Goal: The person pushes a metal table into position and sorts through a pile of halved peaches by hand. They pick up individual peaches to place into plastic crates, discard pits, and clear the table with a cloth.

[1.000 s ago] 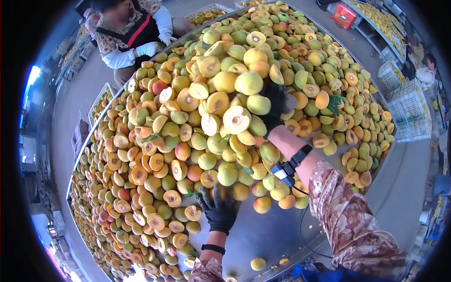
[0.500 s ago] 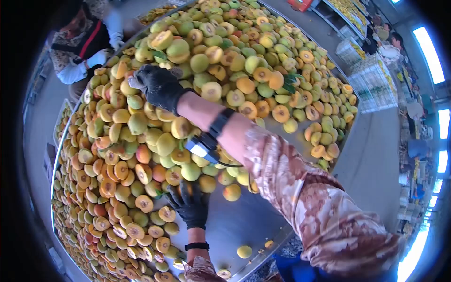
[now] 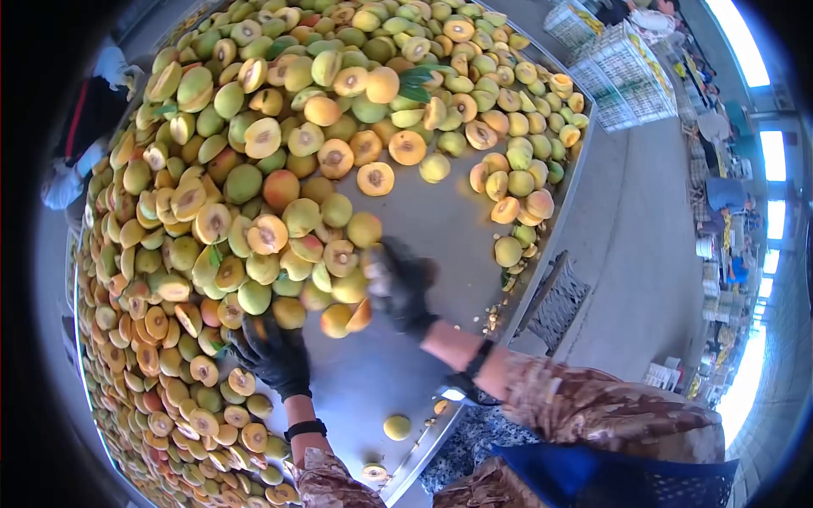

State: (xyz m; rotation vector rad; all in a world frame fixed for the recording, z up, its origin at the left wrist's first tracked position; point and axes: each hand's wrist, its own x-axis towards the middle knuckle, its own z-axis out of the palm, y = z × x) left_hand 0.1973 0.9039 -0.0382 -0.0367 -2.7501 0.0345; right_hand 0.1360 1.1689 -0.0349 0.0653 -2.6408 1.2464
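A large heap of halved and whole peaches (image 3: 241, 182), yellow-green with some red blush, covers a metal sorting table (image 3: 423, 220). Many halves lie cut side up, with pit hollows showing. My left hand (image 3: 275, 356), in a black glove, has its fingers spread against the near edge of the heap. To its right, my right hand (image 3: 402, 288) is also gloved and smeared by motion. Its fingers are beside a whole peach (image 3: 364, 229) and a peach half (image 3: 359, 315) at the heap's edge; I cannot tell whether it holds anything.
A loose peach (image 3: 396, 427) and a cut half (image 3: 373, 472) lie on the metal near me. Small scraps (image 3: 493, 317) gather along the right rim. Across the table at left stands a person (image 3: 85, 127). White crates (image 3: 622, 76) are stacked beyond the right side.
My right hand has swept from the far side of the heap back toward me, and more bare metal shows there. My left hand stays at the near edge. The view has shifted.
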